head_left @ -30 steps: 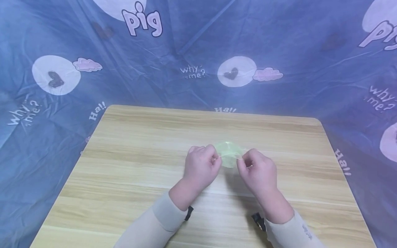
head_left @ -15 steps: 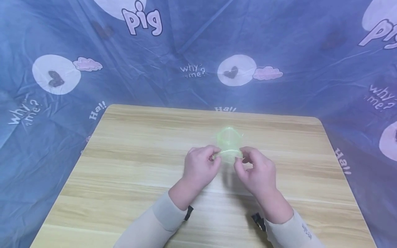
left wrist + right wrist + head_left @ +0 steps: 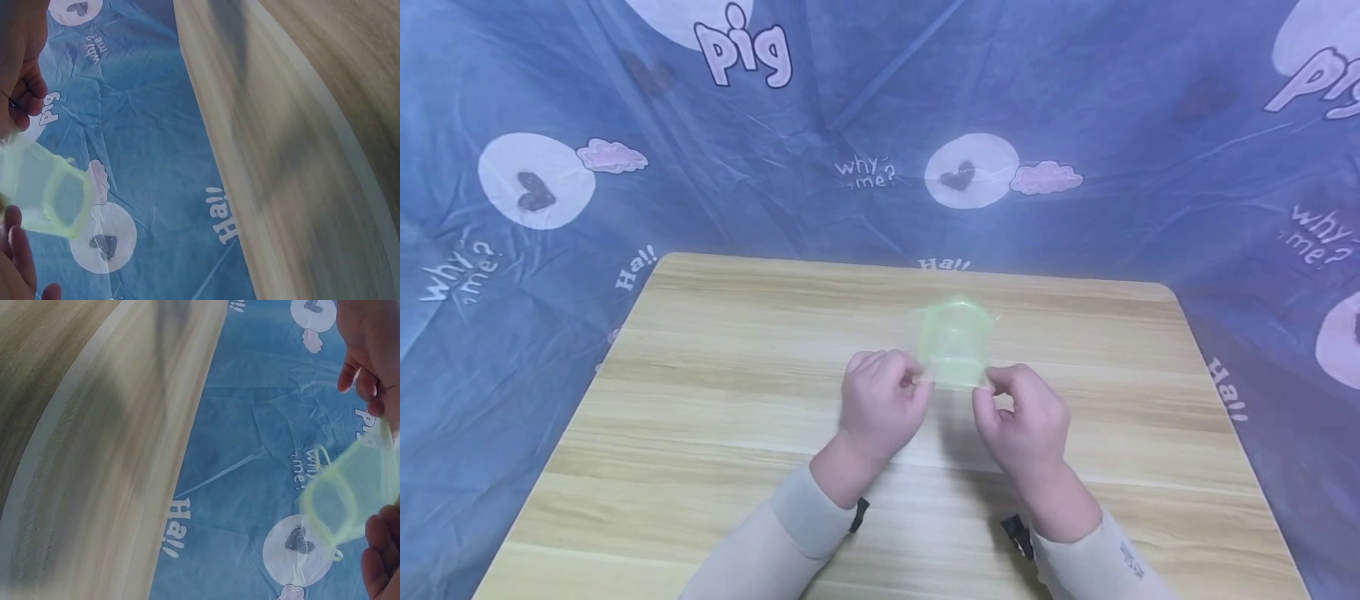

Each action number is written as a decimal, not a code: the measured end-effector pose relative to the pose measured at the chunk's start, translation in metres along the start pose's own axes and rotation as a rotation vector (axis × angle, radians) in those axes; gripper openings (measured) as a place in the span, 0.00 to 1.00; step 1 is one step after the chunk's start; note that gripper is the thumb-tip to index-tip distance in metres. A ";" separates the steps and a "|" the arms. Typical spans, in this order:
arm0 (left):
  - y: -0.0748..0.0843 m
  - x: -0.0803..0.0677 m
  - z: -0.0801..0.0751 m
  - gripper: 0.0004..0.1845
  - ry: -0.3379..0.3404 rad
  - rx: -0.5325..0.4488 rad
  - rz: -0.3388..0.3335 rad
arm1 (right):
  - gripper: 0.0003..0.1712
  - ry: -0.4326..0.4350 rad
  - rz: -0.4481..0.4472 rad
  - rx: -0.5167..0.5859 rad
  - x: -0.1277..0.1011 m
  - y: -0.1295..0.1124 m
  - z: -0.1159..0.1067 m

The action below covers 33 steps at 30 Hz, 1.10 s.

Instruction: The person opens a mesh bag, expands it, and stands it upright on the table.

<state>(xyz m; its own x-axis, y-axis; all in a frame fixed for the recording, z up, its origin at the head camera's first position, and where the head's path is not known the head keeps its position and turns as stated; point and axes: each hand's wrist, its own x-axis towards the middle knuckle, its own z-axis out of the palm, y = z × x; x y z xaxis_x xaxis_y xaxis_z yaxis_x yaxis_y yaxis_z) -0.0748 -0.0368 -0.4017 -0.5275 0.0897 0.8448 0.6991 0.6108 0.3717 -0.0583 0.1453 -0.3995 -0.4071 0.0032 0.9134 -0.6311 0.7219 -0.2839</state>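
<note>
- While both hands pinch it, the green film bag (image 3: 954,348) rises straight away from the fingers — mouth farthest, above the surface (image 3: 715,400).
- Left hand (image 3: 882,406) grips the near-left corner, right hand (image 3: 1024,417) the near-right — equally close.

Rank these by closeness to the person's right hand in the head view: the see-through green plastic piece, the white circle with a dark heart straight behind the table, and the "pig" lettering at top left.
1. Translucent green plastic piece: pinched by the right hand, just above it.
2. White circle with dark heart: on the blue cloth behind the table.
3. "pig" lettering: top left, highest up.
</note>
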 end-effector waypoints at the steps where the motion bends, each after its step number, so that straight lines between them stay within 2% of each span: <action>1: 0.000 0.000 0.000 0.05 0.006 -0.008 0.006 | 0.09 0.025 -0.001 0.000 0.000 -0.001 0.001; 4: -0.002 0.000 0.000 0.06 0.018 -0.028 0.021 | 0.08 0.070 -0.002 0.011 0.003 -0.003 0.003; 7: -0.002 0.000 -0.001 0.07 0.016 -0.044 0.017 | 0.07 0.078 -0.015 0.031 0.006 -0.005 0.003; 15: -0.005 0.000 -0.004 0.10 0.044 -0.050 0.033 | 0.16 0.045 -0.157 0.063 0.010 -0.007 0.000; 18: -0.006 0.000 -0.004 0.08 0.055 -0.051 0.038 | 0.15 0.054 -0.187 0.049 0.011 -0.008 0.000; 21: -0.007 0.000 -0.003 0.05 0.058 -0.051 0.058 | 0.12 0.077 -0.206 0.034 0.010 -0.008 0.000; 26: -0.007 -0.003 -0.001 0.14 0.060 -0.050 0.118 | 0.09 0.145 -0.233 0.005 0.011 -0.007 0.002; 33: -0.007 -0.003 -0.003 0.09 0.101 -0.056 0.152 | 0.08 0.202 -0.262 0.001 0.014 -0.006 0.005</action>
<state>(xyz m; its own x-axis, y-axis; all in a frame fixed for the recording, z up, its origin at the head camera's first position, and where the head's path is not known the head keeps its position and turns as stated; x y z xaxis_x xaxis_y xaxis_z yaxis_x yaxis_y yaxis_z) -0.0763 -0.0437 -0.4057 -0.3649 0.0964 0.9261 0.7942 0.5513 0.2555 -0.0637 0.1375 -0.3864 -0.0915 -0.0454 0.9948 -0.6975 0.7159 -0.0315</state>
